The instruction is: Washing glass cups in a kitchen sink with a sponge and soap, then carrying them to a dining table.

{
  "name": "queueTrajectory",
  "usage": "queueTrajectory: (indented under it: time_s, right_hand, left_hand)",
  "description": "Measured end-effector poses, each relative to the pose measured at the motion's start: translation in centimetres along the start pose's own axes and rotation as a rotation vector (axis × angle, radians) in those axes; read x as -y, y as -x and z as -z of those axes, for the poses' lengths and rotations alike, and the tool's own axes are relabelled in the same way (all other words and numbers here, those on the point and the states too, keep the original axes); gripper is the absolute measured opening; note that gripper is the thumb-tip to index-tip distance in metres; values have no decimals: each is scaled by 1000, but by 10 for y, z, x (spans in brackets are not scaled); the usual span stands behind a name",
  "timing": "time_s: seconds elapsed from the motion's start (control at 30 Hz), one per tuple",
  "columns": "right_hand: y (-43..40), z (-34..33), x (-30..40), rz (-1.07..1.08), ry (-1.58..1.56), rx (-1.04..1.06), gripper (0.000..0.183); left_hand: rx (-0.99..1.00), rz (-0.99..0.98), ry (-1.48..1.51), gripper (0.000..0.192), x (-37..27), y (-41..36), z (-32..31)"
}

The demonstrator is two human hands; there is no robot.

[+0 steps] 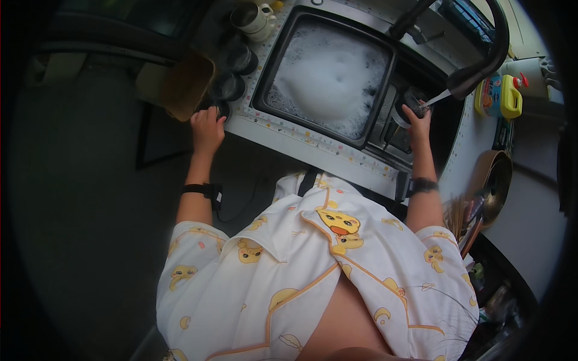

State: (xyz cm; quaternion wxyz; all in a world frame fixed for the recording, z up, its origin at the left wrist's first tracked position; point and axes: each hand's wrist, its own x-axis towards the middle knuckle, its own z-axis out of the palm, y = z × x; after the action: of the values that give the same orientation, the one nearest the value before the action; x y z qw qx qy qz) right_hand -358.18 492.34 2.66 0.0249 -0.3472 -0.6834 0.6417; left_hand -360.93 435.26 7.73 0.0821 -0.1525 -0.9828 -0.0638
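Note:
My right hand [419,118] is closed around a clear drinking glass [414,98] over the narrow right basin, where water runs into it from a black faucet [465,83]. At the counter's left edge, my left hand [208,124] has its fingers on a glass [222,109]; the hand hides part of it, and whether it grips the glass cannot be told. Behind that glass stand more glasses [228,85] in a row, then white mugs [251,20]. The large sink basin [311,131] between my hands holds water covered with white foam.
A brown bin or basket [187,88] is left of the glasses. On the right are a yellow pump bottle [511,97] with a red top, a round pan-like vessel [496,189] and chopsticks [456,216]. The white counter edge [311,149] runs before me.

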Motion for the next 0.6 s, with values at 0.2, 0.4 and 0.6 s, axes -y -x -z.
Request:
queueTrajectory:
  time_s: [0.2,0.4,0.6]
  right_hand:
    - [-1,7,-16,21,-70,0,81]
    - [4,6,-4,151,62,-1,83]
    - [-21,14,-28,332,273,-146,93]
  left_hand:
    - [-301,-2,-123,24,-22,-14,13]
    - [-249,-469,507,33,-182,-93,6]
    - [35,-765,896,43,-385,-184,-39]
